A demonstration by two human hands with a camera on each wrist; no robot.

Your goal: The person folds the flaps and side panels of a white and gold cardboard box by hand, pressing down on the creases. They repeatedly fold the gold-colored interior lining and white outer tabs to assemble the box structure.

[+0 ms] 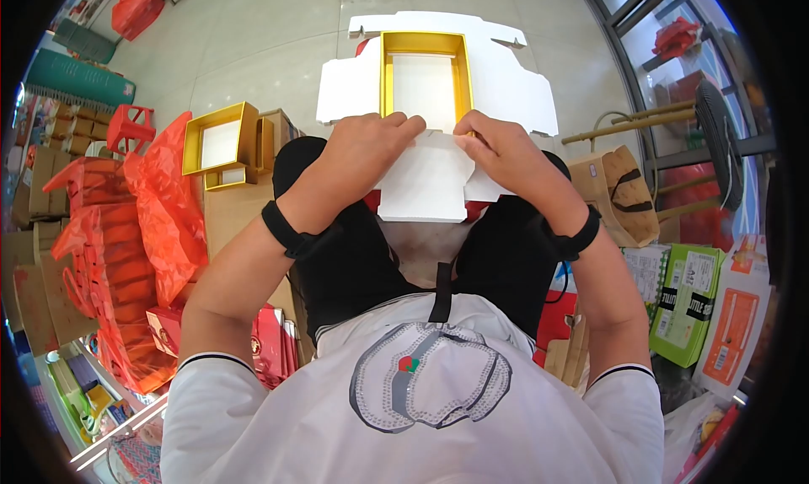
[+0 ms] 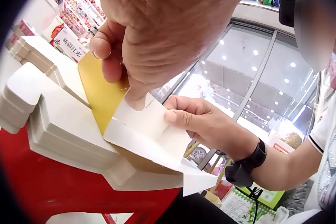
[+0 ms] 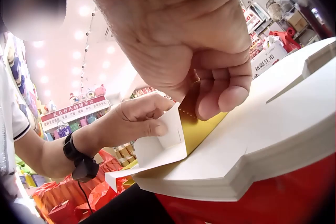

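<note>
A partly folded cardboard box (image 1: 388, 75), gold outside and white within, rests on a thick stack of flat white box blanks (image 1: 350, 88) between the knees. Three of its sides stand up. The near end panel (image 1: 421, 185) spreads toward the body, white face up. At the near left corner my left hand (image 1: 364, 151) pinches the cardboard, fingertips on the edge of the panel. Opposite it, my right hand (image 1: 510, 151) pinches the near right corner between thumb and curled fingers. In the right wrist view, right fingers (image 3: 233, 98) lie against the gold side wall.
The stack sits on a red support (image 2: 68, 176). Folded gold boxes (image 1: 246, 134) stand on cardboard at the left, beside red plastic bags (image 1: 173, 214). A brown paper bag (image 1: 619, 197) and a green box (image 1: 687, 303) are at the right, near a glass door.
</note>
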